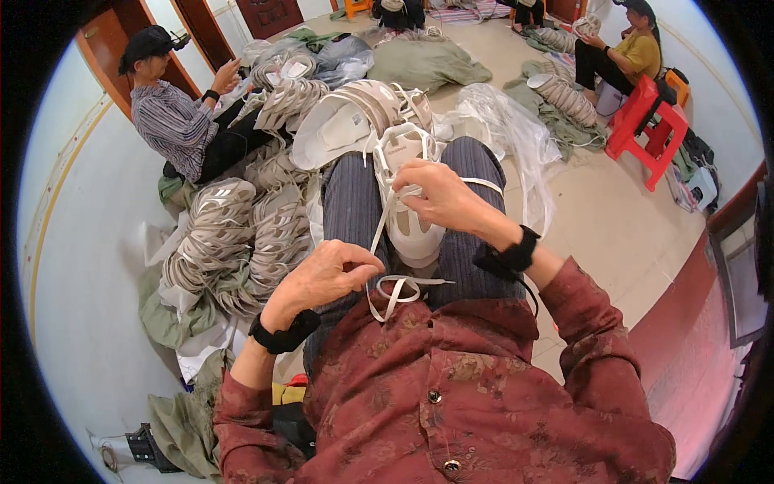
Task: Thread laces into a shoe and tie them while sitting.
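Note:
A white and beige sneaker (415,242) rests between my thighs, its toe end toward me. Curled over the lacing area, my right hand (439,196) pinches the white shoelace (395,300) close to the eyelets. Lower and to the left, the fingers of my left hand (326,278) are closed at the same lace, which runs down from the shoe past the fingertips. Its loose end lies looped on my lap. The exact fingertip contact of both hands is partly hidden.
Nested stacks of similar shoe uppers (210,234) lie to my left, with larger uppers (347,121) beyond my knees. Clear plastic (508,129) spreads at front right. A red stool (649,129) stands farther right. A person in a striped shirt (173,121) sits at left; others sit farther back.

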Demonstrator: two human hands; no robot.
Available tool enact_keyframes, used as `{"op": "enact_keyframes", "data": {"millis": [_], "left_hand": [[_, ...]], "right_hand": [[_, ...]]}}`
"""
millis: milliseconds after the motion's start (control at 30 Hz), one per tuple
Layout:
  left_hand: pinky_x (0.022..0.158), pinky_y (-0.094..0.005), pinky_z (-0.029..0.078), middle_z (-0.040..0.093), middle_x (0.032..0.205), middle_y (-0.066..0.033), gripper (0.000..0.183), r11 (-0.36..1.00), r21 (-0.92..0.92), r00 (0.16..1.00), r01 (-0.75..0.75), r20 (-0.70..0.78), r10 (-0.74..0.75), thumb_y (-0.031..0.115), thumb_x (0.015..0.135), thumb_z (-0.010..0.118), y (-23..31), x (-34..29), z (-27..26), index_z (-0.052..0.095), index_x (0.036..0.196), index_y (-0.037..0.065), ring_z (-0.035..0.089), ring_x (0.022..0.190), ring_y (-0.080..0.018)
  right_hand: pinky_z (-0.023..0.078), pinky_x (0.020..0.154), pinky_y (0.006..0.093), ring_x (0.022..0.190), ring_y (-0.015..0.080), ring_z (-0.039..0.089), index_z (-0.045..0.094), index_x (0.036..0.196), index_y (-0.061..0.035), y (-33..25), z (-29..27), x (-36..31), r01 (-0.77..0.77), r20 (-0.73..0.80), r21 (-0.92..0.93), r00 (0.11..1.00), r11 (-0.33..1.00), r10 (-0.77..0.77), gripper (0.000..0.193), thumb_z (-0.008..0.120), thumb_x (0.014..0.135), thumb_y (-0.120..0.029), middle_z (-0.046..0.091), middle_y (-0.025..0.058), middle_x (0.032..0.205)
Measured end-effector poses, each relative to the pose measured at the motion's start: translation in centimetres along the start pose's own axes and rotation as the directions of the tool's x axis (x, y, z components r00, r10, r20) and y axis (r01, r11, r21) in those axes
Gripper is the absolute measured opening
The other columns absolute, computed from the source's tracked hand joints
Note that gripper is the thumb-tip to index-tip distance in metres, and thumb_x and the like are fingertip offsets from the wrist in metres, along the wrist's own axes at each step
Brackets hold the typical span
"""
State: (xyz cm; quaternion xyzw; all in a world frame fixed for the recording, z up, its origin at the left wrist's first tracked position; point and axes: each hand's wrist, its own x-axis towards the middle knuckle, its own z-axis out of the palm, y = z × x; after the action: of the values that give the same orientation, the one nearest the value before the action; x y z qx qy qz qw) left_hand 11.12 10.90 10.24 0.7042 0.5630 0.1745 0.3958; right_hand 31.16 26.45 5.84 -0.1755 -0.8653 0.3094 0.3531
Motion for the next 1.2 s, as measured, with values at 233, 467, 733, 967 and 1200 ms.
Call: {"op": "enact_keyframes", "data": {"millis": [233,467,733,967,1200], "left_hand": [[0.057,-0.0217,0.044,0.061,0.073,0.0008,0.024,0.988,-0.153,1.000,0.007,-0.002,-0.007,0.016,0.092,0.058,-2.6,0.0,0.8,0.070,0.103,-0.002,0.054,0.064,-0.0057],[0.059,-0.0207,0.047,0.061,0.074,0.0015,0.024,0.987,-0.159,1.000,0.023,-0.010,-0.025,0.015,0.093,0.057,-3.7,0.5,1.1,0.069,0.105,-0.002,0.055,0.067,-0.0053],[0.054,-0.0157,0.045,0.062,0.074,0.0020,0.024,0.870,-0.479,0.991,0.119,-0.003,-0.137,0.020,0.097,0.055,-4.6,2.0,1.5,0.069,0.106,0.002,0.058,0.058,-0.0041],[0.053,-0.0145,0.044,0.063,0.074,0.0017,0.025,0.841,-0.532,0.993,0.103,0.007,-0.117,0.022,0.098,0.054,-5.3,2.5,0.6,0.068,0.107,0.003,0.058,0.058,-0.0044],[0.055,-0.0143,0.042,0.061,0.075,0.0031,0.041,0.672,-0.725,0.974,0.151,-0.006,-0.225,0.039,0.100,0.049,-3.4,4.8,0.1,0.067,0.102,0.003,0.055,0.062,-0.0032]], "right_hand": [[0.048,0.081,0.0427,0.093,0.0355,0.059,0.064,0.094,-0.0004,1.2,2.2,1.9,0.021,-0.005,-0.305,1.000,0.952,-0.024,0.019,0.060,0.075,-0.001,0.059,0.0155,0.091],[0.050,0.076,0.0407,0.083,0.0338,0.062,0.068,0.085,0.0003,1.4,2.8,2.5,-0.055,-0.003,-0.289,0.998,0.956,0.057,0.013,0.061,0.073,-0.002,0.064,0.0152,0.083],[0.050,0.061,0.0323,0.065,0.0202,0.063,0.070,0.080,-0.0012,-0.2,2.0,1.6,-0.121,0.083,-0.022,0.989,0.992,0.123,0.009,0.065,0.075,-0.006,0.067,0.0115,0.076],[0.044,0.057,0.0287,0.063,0.0151,0.057,0.070,0.085,-0.0041,-7.4,0.6,-1.2,0.120,0.180,0.280,0.968,0.953,-0.175,0.010,0.068,0.076,-0.006,0.062,0.0074,0.074],[0.043,0.057,0.0407,0.068,0.0325,0.056,0.058,0.090,-0.0013,-18.9,0.4,-4.0,0.296,0.115,0.796,0.782,0.528,-0.612,0.009,0.062,0.084,-0.005,0.051,0.0139,0.077]]}}
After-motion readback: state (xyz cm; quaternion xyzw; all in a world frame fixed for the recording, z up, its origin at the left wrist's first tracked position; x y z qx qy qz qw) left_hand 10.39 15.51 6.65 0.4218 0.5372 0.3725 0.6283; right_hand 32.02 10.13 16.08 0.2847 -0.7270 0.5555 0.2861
